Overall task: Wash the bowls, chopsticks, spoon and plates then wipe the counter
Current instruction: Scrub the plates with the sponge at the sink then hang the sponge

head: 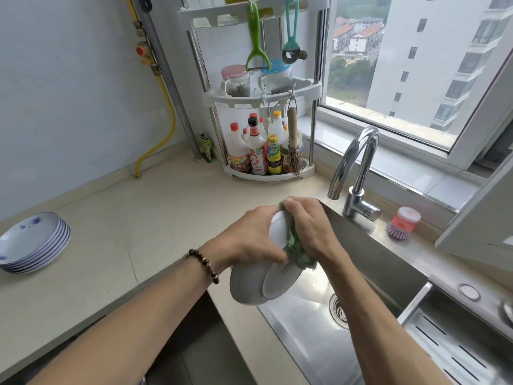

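My left hand grips a small white bowl by its rim, tilted on edge above the sink's left side. Pressed against that bowl is a green scouring pad, held by my right hand with the fingers curled over it. Two more white bowls lie nested just below, at the sink's left rim. A stack of several blue-patterned plates stands on the beige counter at the far left. No chopsticks or spoon show.
A chrome tap stands behind the sink, no water visible. A pink dish brush lies on the ledge to its right. A corner rack with sauce bottles stands at the back. A steel drain tray fills the sink's right part.
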The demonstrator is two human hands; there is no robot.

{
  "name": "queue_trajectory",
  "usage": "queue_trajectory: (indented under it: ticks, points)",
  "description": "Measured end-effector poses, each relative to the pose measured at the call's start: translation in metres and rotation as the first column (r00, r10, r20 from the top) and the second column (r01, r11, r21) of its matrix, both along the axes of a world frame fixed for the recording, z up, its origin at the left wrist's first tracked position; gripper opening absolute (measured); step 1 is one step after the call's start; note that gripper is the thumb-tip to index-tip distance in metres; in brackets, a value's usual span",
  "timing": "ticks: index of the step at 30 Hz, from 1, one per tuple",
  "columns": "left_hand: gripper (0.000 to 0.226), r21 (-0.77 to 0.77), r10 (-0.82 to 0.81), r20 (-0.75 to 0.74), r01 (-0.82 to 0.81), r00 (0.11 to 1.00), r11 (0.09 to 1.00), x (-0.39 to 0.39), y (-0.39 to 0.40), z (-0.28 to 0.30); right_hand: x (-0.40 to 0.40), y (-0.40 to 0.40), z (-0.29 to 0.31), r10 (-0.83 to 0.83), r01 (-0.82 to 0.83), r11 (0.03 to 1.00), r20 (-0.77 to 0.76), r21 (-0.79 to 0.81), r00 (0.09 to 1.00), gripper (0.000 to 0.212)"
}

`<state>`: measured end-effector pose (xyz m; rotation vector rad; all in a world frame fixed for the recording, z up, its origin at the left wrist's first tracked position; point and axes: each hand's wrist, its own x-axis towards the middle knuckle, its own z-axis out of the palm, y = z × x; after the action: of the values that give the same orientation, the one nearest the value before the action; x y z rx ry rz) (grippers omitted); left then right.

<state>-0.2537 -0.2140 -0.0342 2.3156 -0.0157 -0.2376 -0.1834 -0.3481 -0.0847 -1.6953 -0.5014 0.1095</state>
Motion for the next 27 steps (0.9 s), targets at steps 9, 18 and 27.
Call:
queue_trajectory:
  ticks: [9, 18, 27]
  points:
    - [0.055, -0.087, 0.167, 0.146, -0.155, 0.975, 0.984, -0.013, -0.004, -0.013, -0.002, -0.003, -0.002, -0.039, 0.036, 0.999, -0.133, -0.021, 0.99, 0.061]
    - [0.051, -0.18, 0.287, 0.156, -0.259, 0.945, 0.949, -0.02, -0.006, -0.012, -0.001, 0.003, -0.001, -0.021, 0.022, 1.0, -0.225, 0.002, 0.974, 0.068]
    - [0.051, -0.543, 0.636, 0.029, -0.522, 0.771, 0.658, -0.023, -0.016, -0.016, -0.023, 0.008, -0.011, 0.013, -0.03, 0.967, -0.067, -0.255, 0.998, 0.072]
